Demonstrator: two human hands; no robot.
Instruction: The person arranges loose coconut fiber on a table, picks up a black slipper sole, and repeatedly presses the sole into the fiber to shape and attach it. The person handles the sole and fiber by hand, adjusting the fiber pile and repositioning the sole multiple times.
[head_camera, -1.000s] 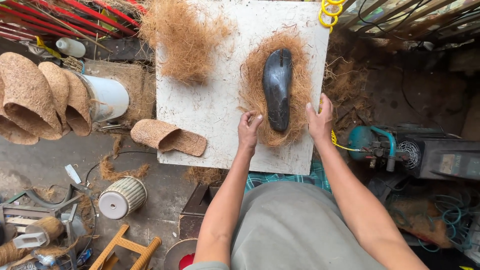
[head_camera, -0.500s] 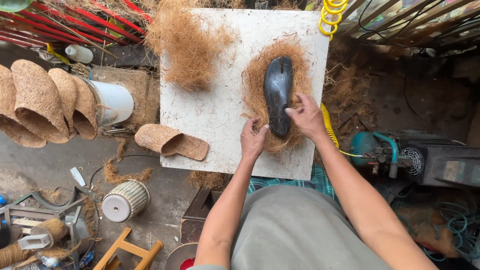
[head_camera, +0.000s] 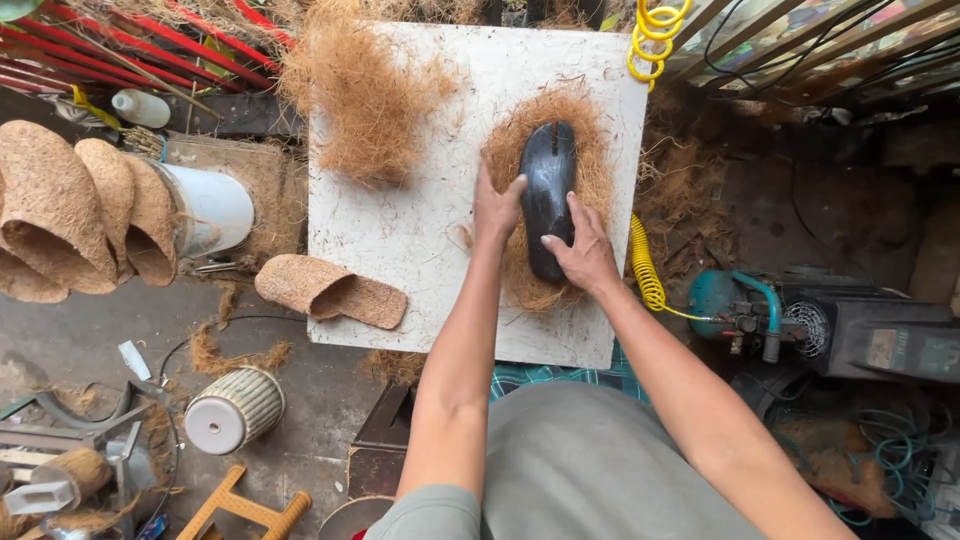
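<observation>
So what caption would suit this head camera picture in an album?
Both hands, left hand and right hand, press a black foot-shaped mould into coconut fibre on a white board.

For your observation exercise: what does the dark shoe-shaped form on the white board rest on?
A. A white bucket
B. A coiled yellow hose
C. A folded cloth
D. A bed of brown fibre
D: the dark form lies on a bed of brown fibre spread on the white board, with both hands on it.
</observation>
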